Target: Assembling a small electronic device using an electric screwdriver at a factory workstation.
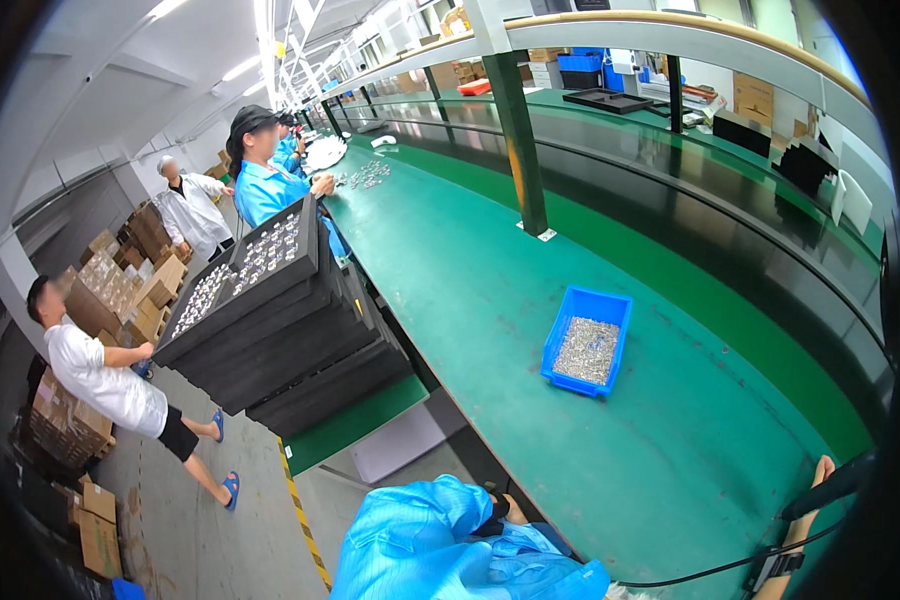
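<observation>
My right hand [808,500] shows at the lower right rim, lying on the green table [490,280]. A black elongated thing [842,482] crosses its fingers; the grip is too dark to judge. A wrist strap [773,570] with a black cable [690,575] sits on that forearm. My left arm in a blue sleeve [420,545] lies at the bottom. Only a bit of skin of my left hand [516,512] shows at the table edge. A blue bin [610,303] of small metal parts stands on the table ahead of my right hand.
Stacked black trays [300,340] holding small metal parts stand at the table's left edge. A person in blue [265,185] works further along the table, with others behind. One person crouches by cardboard boxes [110,290] on the floor at left. A green post [518,130] rises mid-table.
</observation>
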The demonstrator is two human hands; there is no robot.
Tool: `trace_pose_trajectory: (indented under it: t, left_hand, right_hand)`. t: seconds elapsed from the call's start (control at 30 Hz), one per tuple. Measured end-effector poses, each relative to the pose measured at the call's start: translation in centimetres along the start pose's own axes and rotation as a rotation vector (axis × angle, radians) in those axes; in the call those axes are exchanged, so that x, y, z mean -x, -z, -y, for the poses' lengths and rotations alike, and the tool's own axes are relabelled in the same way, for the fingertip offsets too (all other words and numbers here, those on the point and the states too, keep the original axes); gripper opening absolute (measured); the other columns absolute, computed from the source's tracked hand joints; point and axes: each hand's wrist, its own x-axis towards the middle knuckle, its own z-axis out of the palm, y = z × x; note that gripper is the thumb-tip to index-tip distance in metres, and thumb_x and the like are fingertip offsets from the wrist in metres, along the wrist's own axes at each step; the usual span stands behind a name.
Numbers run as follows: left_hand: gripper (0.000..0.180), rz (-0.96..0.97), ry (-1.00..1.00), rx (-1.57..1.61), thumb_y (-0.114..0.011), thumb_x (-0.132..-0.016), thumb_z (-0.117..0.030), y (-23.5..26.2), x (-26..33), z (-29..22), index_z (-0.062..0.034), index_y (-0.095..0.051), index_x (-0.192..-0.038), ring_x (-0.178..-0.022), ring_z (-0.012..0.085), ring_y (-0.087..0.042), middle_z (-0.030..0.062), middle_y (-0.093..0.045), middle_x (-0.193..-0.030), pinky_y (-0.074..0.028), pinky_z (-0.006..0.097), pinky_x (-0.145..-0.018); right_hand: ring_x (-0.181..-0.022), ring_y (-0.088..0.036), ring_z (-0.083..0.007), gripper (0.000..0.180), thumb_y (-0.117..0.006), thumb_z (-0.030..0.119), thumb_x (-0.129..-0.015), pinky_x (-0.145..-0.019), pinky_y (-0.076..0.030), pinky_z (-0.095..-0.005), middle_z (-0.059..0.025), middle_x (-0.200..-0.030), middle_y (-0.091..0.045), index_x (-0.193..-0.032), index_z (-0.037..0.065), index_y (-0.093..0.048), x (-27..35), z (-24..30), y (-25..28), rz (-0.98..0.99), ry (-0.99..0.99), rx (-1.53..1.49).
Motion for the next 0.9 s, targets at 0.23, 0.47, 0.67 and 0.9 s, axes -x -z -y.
trace_pose_trajectory:
  t: [0.23, 0.47, 0.67, 0.9]
  left_hand:
    - [0.036, -0.154, -0.141, -0.035, -0.041, -0.084, -0.027, 2.5, 1.8, -4.7, -0.0026, -0.054, -0.107, -0.104, 0.0254, -0.050, 0.0157, -0.054, -0.111, -0.036, 0.035, -0.089]
    - [0.035, -0.320, -0.266, -0.070, -0.041, -0.084, -0.025, 2.9, 3.7, -8.6, -0.0026, -0.054, -0.108, -0.104, 0.0267, -0.049, 0.0166, -0.053, -0.111, -0.036, 0.036, -0.090]
    - [0.034, -0.442, -0.389, -0.146, -0.040, -0.084, -0.024, 0.7, 6.1, -10.4, -0.0026, -0.053, -0.108, -0.105, 0.0279, -0.048, 0.0174, -0.053, -0.112, -0.036, 0.037, -0.090]
    - [0.034, -0.602, -0.539, -0.238, -0.039, -0.084, -0.022, 0.7, 9.3, -13.6, -0.0026, -0.052, -0.108, -0.105, 0.0292, -0.048, 0.0183, -0.052, -0.112, -0.035, 0.037, -0.090]
  right_hand:
    - [-0.094, -0.049, -0.0208, 0.032, -0.051, 0.019, -0.084, -0.086, -0.038, -0.0330, -0.0133, -0.101, -0.053, -0.108, -0.001, -0.048, -5.4, -14.6, 8.1, 0.023, 0.043, -0.030]
    - [-0.092, -0.050, -0.0210, 0.027, -0.053, 0.016, -0.083, -0.084, -0.039, -0.0340, -0.0137, -0.100, -0.054, -0.103, -0.001, -0.050, 1.4, 6.5, -5.3, 0.026, 0.003, -0.100]
    - [-0.089, -0.051, -0.0196, 0.022, -0.053, 0.013, -0.083, -0.082, -0.041, -0.0329, -0.0117, -0.097, -0.055, -0.100, -0.001, -0.052, 1.9, 7.1, -6.0, -0.047, -0.008, -0.109]
    - [-0.090, -0.050, -0.0194, 0.023, -0.053, 0.013, -0.083, -0.083, -0.040, -0.0329, -0.0112, -0.098, -0.055, -0.101, -0.001, -0.052, 1.0, 6.9, -7.0, -0.106, 0.110, -0.061]
